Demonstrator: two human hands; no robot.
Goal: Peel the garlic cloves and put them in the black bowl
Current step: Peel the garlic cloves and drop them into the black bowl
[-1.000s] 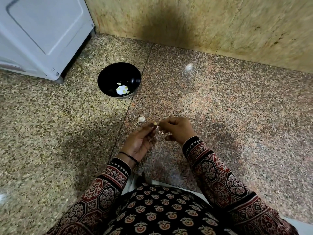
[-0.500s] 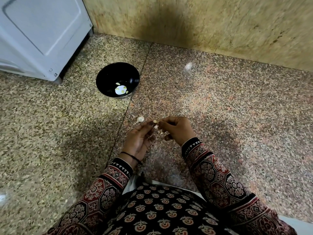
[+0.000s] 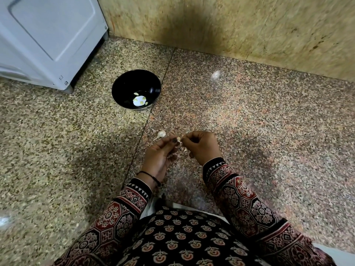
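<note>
Pale garlic clove (image 3: 178, 139): you pinch it between left hand (image 3: 158, 157) and right hand (image 3: 202, 147) to strip skin; black bowl (image 3: 124, 86) sits close ahead.

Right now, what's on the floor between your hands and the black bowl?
A small unpeeled garlic clove, lying close to the left hand, shown in the head view.

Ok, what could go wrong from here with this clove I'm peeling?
The clove is only pinched between the left hand and right hand over the speckled floor; it could slip and be hard to spot there. The black bowl sits ahead to the left, apart from the hands, so a toss might miss.
</note>
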